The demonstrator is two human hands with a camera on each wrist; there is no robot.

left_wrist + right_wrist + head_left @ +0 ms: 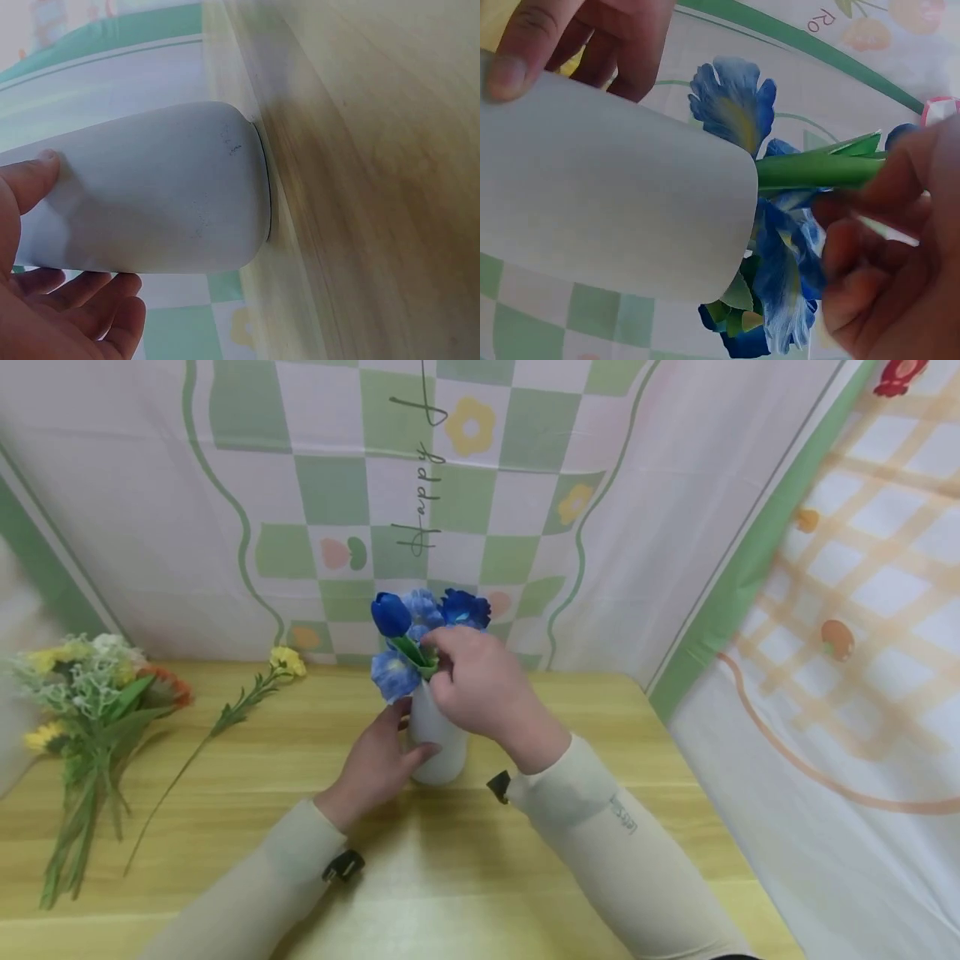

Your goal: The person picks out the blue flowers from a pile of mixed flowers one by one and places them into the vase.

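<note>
"What are your hands at?"
"Below centre, your left hand (377, 770) grips the white vase (441, 750). Beyond, your right hand (487, 689) has fingers curled at the blue tulip (390, 615), near centre; blur hides any pinch."
"Which step?"
"Likely you're seating the tulip; next calls for a steady vase."

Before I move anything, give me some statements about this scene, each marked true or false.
1. The left grip holds the white vase. True.
2. The vase lies on its side. False: it stands upright on the table.
3. A blue tulip shows above the vase. True.
4. All the flowers are in the vase. False: a mixed bunch and a single yellow flower lie on the table.
5. The right grip is higher than the left. True.
</note>
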